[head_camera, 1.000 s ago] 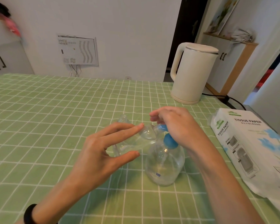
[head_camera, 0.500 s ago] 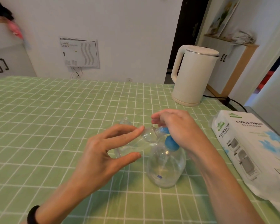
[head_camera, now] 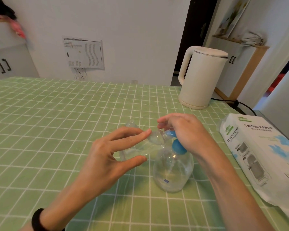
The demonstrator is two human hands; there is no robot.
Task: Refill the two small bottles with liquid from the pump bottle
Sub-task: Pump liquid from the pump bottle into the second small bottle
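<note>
A clear round pump bottle [head_camera: 173, 172] with a blue pump head [head_camera: 178, 146] stands on the green checked tablecloth. My right hand [head_camera: 185, 132] lies over the pump head with its fingers curled round it, and the blue nozzle pokes out to the left. My left hand [head_camera: 110, 157] holds a small clear bottle [head_camera: 145, 146] between thumb and fingers. That bottle is tilted, with its mouth at the nozzle. A second small clear bottle [head_camera: 131, 124] stands just behind, partly hidden by my fingers.
A white electric kettle [head_camera: 201, 77] stands at the back right, its cord trailing off the table. A tissue paper pack [head_camera: 260, 155] lies along the right edge. The green tablecloth [head_camera: 48, 122] stretches to the left and far side.
Both hands keep their hold and have barely shifted. The small bottle stays at the nozzle.
</note>
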